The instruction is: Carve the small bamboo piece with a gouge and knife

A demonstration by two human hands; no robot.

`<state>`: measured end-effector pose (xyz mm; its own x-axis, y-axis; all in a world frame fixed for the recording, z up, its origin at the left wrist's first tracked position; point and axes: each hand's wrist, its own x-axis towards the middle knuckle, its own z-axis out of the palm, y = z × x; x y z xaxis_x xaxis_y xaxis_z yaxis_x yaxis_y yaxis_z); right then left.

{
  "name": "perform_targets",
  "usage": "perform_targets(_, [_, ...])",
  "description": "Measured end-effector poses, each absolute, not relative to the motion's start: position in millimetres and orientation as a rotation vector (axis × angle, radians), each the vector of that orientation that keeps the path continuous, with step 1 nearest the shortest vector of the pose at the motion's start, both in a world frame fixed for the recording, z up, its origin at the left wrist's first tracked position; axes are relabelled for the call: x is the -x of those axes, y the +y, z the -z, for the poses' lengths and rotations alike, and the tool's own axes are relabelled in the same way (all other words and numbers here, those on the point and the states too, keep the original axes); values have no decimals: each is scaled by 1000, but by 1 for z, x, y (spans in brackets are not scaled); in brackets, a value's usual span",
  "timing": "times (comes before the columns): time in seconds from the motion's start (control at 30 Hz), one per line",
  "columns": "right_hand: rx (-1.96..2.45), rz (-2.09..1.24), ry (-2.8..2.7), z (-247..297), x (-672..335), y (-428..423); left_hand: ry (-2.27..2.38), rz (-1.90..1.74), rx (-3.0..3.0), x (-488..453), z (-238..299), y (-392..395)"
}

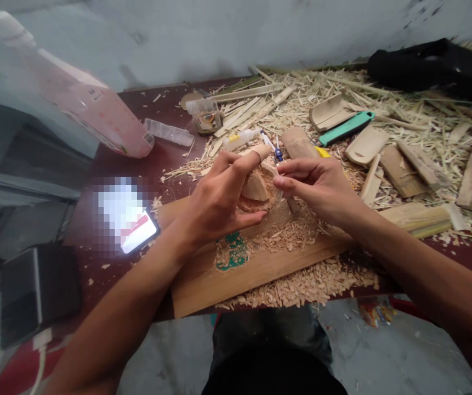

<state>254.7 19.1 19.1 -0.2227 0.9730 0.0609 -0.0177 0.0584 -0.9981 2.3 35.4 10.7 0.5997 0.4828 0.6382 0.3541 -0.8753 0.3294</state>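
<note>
A round, carved wooden piece point(256, 186) with a rough, hollowed face is held above a wooden board point(203, 285). My left hand point(223, 192) is wrapped around its left side, forefinger over the top and thumb below; a pale tan covering shows on the forefinger. At the right rim, my right hand point(313, 184) pinches with thumb and fingertips pressed against the piece. Whether a small thing is also between those fingertips is too unclear to tell. Wood shavings point(289, 236) lie on the board beneath, partly over a green patch point(232, 252).
Behind my hands lie a teal-handled cutter point(346, 129), a blue-and-white compass point(277, 151), a small glue bottle point(242, 138) and bamboo pieces point(367, 144) among shavings. A lit phone point(139, 233), a pink bottle point(96, 107) and a dark power bank point(40, 291) are left.
</note>
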Motion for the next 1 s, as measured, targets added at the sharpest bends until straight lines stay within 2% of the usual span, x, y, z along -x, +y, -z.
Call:
perform_targets(0.47, [1001,-1311,-1292,-24,-243,11,645,-1062,-2672,-3,-22,31])
perform_targets(1.0, [902,-1463,-1592,-23,-253,17,657,-1115,-2717,-6,-16,32])
